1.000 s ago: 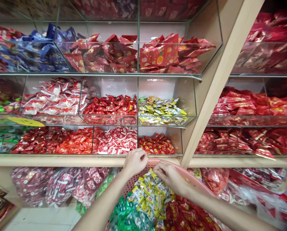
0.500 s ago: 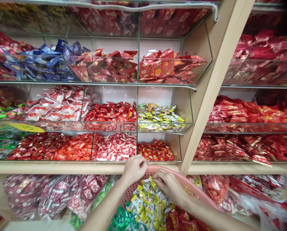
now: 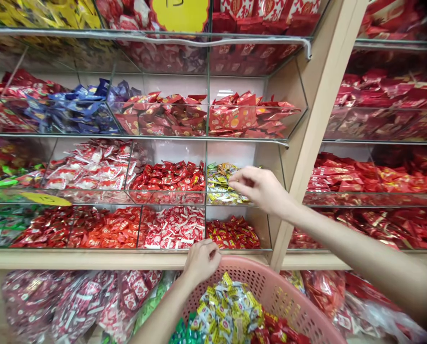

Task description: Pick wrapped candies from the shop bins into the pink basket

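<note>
My left hand [image 3: 203, 260] is closed at the rim of a pink perforated plastic basket [image 3: 292, 286], against the shelf's front edge. Yellow-and-white wrapped candies [image 3: 227, 310] are heaped in the basket, with green-wrapped candies [image 3: 184, 329] and red-wrapped candies [image 3: 279, 329] beside them. Higher up, my right hand [image 3: 259, 188] reaches over the clear front of a shelf compartment of yellow-wrapped candies [image 3: 218, 177] and partly covers them. Its fingers are bent together towards the thumb. Whatever lies between them is hidden.
Clear dividers split the shelves into compartments of red candies [image 3: 168, 177], red-and-white candies [image 3: 177, 227] and blue packets [image 3: 80, 105]. A wooden upright [image 3: 317, 119] stands to the right. Bagged candies [image 3: 87, 306] sit below the wooden ledge [image 3: 91, 259]. A yellow price tag [image 3: 46, 198] hangs left.
My right hand has moved up from the basket to the yellow candy compartment. My left hand stays by the basket rim. The view has tilted slightly upward.
</note>
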Action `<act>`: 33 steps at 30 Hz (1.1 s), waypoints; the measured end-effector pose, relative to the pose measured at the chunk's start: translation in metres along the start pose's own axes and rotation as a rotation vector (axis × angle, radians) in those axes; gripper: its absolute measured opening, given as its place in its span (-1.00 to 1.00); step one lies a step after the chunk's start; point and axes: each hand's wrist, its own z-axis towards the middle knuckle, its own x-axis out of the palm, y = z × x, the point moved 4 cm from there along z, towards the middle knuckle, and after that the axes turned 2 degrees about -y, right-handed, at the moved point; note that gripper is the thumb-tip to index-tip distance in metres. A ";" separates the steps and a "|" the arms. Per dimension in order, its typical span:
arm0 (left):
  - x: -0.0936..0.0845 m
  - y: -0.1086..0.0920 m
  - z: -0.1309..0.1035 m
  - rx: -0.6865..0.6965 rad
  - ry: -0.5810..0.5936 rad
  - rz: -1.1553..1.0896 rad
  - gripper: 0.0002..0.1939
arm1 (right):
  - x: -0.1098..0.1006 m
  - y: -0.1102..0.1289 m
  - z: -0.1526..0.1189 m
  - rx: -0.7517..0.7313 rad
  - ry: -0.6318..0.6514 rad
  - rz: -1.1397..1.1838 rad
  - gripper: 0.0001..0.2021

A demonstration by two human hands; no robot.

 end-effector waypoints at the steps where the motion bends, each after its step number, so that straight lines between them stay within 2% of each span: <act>1: 0.000 0.000 0.000 -0.001 -0.001 0.002 -0.82 | 0.002 -0.007 0.015 0.035 0.019 -0.012 -0.82; 3: 0.000 0.001 0.000 -0.007 -0.002 0.004 -0.81 | 0.013 -0.021 0.038 0.117 0.120 -0.034 -0.78; 5: -0.001 0.001 -0.001 -0.013 -0.003 0.003 -0.81 | 0.028 -0.034 0.051 0.204 0.286 -0.053 -0.70; 9: -0.001 0.002 0.000 -0.006 -0.010 0.003 -0.82 | 0.051 -0.046 0.049 0.369 0.644 -0.066 -0.62; 11: -0.001 0.002 0.000 0.000 -0.014 0.001 -0.82 | 0.054 -0.045 0.045 0.405 0.734 -0.066 -0.61; 20: 0.001 0.004 0.000 0.006 -0.024 -0.006 -0.82 | 0.054 -0.044 0.042 0.432 0.788 -0.035 -0.35; 28: 0.000 0.003 0.001 0.001 -0.014 -0.013 -0.81 | 0.054 -0.038 0.043 0.417 0.785 -0.178 -0.39; 33: -0.002 0.002 0.001 -0.002 -0.012 -0.012 -0.80 | 0.058 -0.039 0.045 0.426 0.812 -0.190 -0.33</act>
